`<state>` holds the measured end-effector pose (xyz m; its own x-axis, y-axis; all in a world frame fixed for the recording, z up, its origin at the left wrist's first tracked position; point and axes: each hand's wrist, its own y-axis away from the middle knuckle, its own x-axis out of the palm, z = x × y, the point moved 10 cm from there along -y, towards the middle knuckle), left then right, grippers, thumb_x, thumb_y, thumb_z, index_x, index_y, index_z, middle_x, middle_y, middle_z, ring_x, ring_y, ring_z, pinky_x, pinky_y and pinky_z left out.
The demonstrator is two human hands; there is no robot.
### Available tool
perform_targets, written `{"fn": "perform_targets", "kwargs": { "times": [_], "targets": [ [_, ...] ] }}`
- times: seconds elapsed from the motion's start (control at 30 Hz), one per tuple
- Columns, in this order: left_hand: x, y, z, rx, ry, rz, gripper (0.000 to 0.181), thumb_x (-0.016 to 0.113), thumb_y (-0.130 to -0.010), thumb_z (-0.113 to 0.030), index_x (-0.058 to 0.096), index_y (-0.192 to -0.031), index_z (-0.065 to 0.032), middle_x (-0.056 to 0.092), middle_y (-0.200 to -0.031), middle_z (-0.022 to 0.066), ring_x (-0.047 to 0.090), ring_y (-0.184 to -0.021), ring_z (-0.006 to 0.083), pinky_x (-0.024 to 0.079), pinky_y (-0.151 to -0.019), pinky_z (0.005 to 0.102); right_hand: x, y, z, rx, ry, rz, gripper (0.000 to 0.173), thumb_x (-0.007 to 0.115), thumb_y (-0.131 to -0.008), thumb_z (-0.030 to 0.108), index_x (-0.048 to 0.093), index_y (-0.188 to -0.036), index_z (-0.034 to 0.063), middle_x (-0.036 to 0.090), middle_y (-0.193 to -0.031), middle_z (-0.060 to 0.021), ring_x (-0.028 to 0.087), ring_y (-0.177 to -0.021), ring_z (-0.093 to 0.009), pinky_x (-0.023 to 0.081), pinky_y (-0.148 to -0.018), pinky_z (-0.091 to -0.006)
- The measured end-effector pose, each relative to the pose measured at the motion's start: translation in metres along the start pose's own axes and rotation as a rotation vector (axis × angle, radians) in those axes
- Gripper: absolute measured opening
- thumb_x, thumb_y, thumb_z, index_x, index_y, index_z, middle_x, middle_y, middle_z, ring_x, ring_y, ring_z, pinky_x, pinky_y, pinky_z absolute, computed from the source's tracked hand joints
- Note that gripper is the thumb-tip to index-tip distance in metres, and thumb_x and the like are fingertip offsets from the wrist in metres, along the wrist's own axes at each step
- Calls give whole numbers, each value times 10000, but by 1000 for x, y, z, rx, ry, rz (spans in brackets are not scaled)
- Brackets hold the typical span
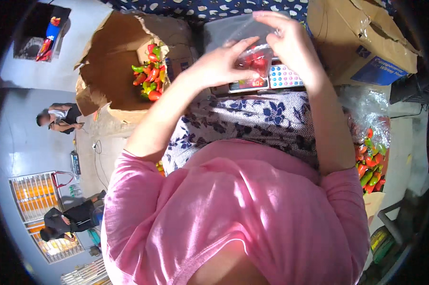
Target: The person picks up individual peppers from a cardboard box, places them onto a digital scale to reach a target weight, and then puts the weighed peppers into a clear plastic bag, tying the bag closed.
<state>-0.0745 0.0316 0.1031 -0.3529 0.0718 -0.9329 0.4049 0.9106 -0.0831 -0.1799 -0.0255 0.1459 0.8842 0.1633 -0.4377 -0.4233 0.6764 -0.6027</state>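
A clear plastic bag (pixel 218 34) with red peppers (pixel 255 60) inside is between my hands, over a digital scale (pixel 285 76). My left hand (pixel 223 64) grips the bag around its filled part, thumb below and fingers above. At the upper right, my right hand (pixel 289 44) has the bag's plastic between its thumb and fingers, near the mouth. The scale's lit display and its keypad of round buttons show below the bag. Most of its weighing surface is hidden by the bag and my hands.
A torn cardboard box (pixel 107 64) at left holds red and green peppers (pixel 152 73). Another cardboard box (pixel 364 46) stands at right, above crumpled clear plastic (pixel 367 110) and more peppers (pixel 371 167). Two people, one seated (pixel 61 117) and one farther back (pixel 68 217), are at left.
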Motion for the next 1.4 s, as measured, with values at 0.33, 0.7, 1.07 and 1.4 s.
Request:
{"fn": "perform_targets", "kwargs": {
  "times": [0.33,0.7,1.07,1.4],
  "targets": [
    [-104,30,28,-255,1,404,288,511,-913,-248,630,-1094,-58,657,-839,68,625,-737,170,514,-706,318,9,-70,162,-99,-57,346,307,470,-754,-57,648,-1000,-19,657,-866,-181,637,-778,-249,494,-724,-330],
    [-123,125,2,-467,572,244,440,396,-940,-269,534,-1210,50,618,-1115,149,587,-1045,190,419,-955,286,72,-21,217,156,-225,908,246,437,-801,-53,648,-921,-17,628,-686,-64,520,-541,-115,418,-494,-262],
    [66,133,-4,-83,313,537,552,680,-734,-258,526,-1224,-55,605,-1129,92,582,-995,225,468,-850,332,105,8,189,199,-178,856,519,458,-786,-70,475,-1293,35,643,-1008,-188,614,-649,-158,518,-584,-265],
    [123,111,-8,27,20,437,368,673,-703,-465,688,-967,-209,673,-837,114,642,-825,296,495,-735,406,137,42,119,290,-154,843,557,513,-737,-60,478,-1287,17,649,-991,-144,603,-537,-157,516,-489,-286]
  ]
}}
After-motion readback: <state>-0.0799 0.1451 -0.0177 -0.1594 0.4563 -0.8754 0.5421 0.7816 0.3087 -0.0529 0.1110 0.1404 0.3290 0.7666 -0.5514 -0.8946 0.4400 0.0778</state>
